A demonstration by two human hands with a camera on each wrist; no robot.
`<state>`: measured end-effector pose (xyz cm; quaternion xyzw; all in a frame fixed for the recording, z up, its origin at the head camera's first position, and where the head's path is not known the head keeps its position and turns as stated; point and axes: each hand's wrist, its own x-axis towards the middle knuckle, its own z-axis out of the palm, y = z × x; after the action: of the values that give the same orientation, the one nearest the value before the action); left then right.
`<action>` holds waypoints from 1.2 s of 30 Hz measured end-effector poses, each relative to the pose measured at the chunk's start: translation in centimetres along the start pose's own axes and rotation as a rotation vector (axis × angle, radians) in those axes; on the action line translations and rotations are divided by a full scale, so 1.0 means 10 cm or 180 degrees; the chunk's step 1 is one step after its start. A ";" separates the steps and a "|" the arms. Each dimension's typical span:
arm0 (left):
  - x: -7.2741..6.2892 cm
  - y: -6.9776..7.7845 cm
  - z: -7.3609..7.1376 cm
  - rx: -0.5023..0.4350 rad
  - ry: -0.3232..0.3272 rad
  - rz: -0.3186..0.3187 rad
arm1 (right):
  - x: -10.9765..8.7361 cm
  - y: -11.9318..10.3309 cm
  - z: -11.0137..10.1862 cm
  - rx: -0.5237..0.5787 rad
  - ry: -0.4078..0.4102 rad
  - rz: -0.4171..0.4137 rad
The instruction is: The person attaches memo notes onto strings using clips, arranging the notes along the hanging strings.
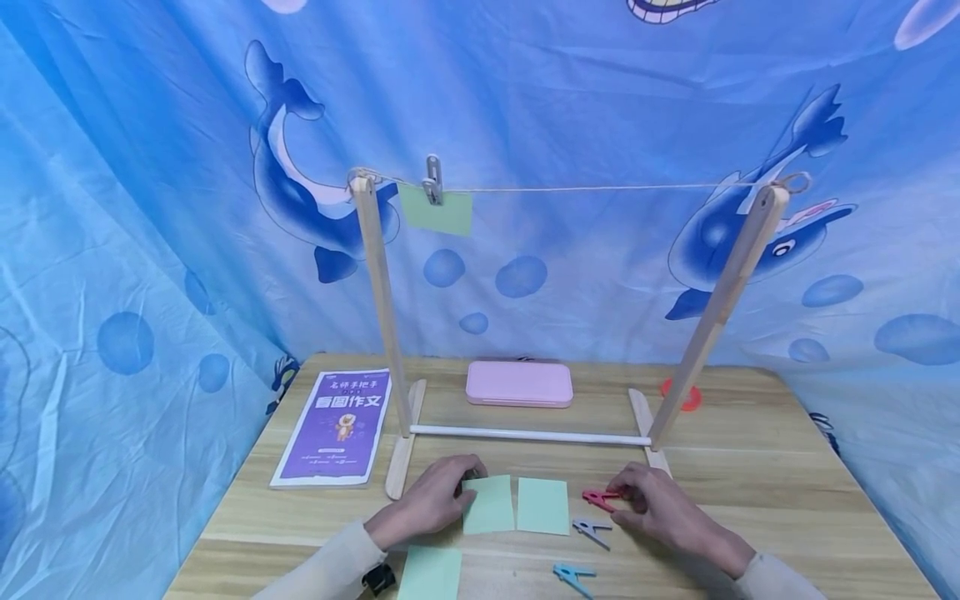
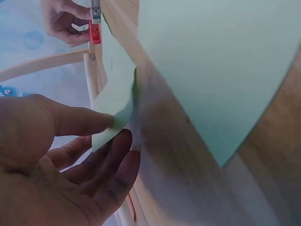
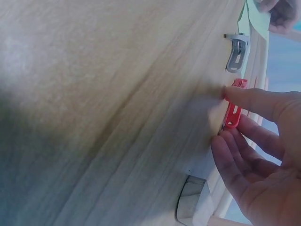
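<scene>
One light-blue clip [image 1: 570,574] shows only in head view.

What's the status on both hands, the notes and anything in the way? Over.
Left hand pinching a green note. Right hand at red clip, grip unclear. Another note clipped on the string. White crossbar ahead of both hands, possible snag.

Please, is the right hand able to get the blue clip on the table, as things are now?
Probably yes. The right hand is at the red clip, and the blue clip lies nearby, with nothing on top of it. Only the grey clip lies close to the way.
</scene>
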<state>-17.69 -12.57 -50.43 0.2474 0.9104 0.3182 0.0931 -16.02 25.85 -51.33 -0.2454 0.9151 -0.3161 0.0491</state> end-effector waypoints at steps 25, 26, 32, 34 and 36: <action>-0.01 0.06 -0.25 -0.0682 0.0459 0.0248 | 0.18 -0.27 -0.30 -0.0053 0.0159 -0.0436; 0.00 0.07 -0.25 -0.0729 0.0530 0.0238 | 0.20 -0.30 -0.32 -0.0052 0.0174 -0.0463; 0.07 0.11 -0.30 -0.1087 0.0861 0.0161 | 0.32 -0.44 -0.42 0.0096 0.0297 -0.0532; 0.10 0.13 -0.30 -0.1172 0.0907 0.0116 | 0.36 -0.50 -0.45 0.0143 0.0341 -0.0547; 0.12 0.14 -0.31 -0.1259 0.0926 0.0050 | 0.40 -0.56 -0.50 0.0187 0.0376 -0.0563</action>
<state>-19.14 -12.67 -47.19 0.1829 0.8323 0.5233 0.0051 -18.44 22.86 -43.76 -0.3047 0.8815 -0.3598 -0.0258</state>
